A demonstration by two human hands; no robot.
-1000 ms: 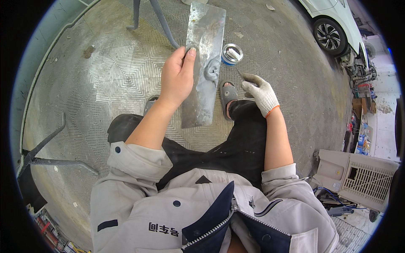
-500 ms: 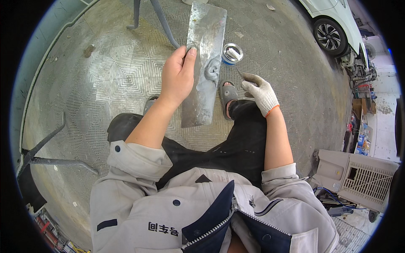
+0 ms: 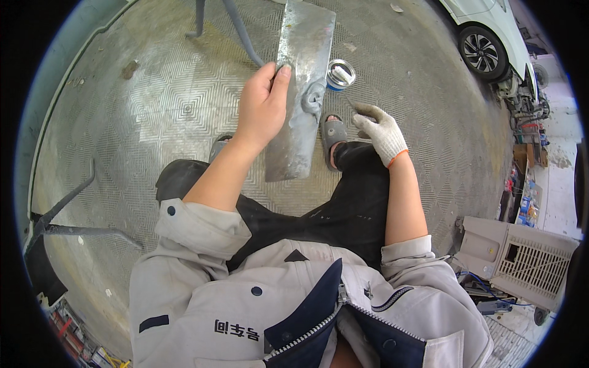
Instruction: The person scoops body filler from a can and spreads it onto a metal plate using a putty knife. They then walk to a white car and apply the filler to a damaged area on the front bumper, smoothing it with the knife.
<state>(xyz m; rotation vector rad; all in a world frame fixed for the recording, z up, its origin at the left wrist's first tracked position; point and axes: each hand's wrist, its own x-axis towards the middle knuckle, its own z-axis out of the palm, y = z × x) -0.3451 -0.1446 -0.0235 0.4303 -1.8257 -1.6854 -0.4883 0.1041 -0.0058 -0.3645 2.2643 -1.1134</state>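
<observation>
My bare left hand (image 3: 264, 105) is closed on the left edge of a long, smeared metal plate (image 3: 300, 46), thumb on top. A mound of grey putty (image 3: 312, 98) lies on the plate's right side, with a thinner smear below it. To the right, my right hand (image 3: 381, 130) wears a white knit glove with an orange cuff. Its fingers are closed on a thin scraper (image 3: 350, 102), seen nearly edge-on and pointing toward the plate. Just right of the plate stands an open tin (image 3: 340, 75) on the floor, with something white at its top.
Grey metal legs (image 3: 240, 30) stand on the patterned floor (image 3: 165, 104) ahead, and another legged stand (image 3: 67, 230) is at left. A white car (image 3: 491, 37) is at upper right. A beige slatted plastic panel (image 3: 521, 254) sits at lower right. My sandalled foot (image 3: 333, 138) is below the tin.
The plate has shifted slightly up and to the right with my left hand. My right hand has tilted a little, and the scraper shows more edge-on.
</observation>
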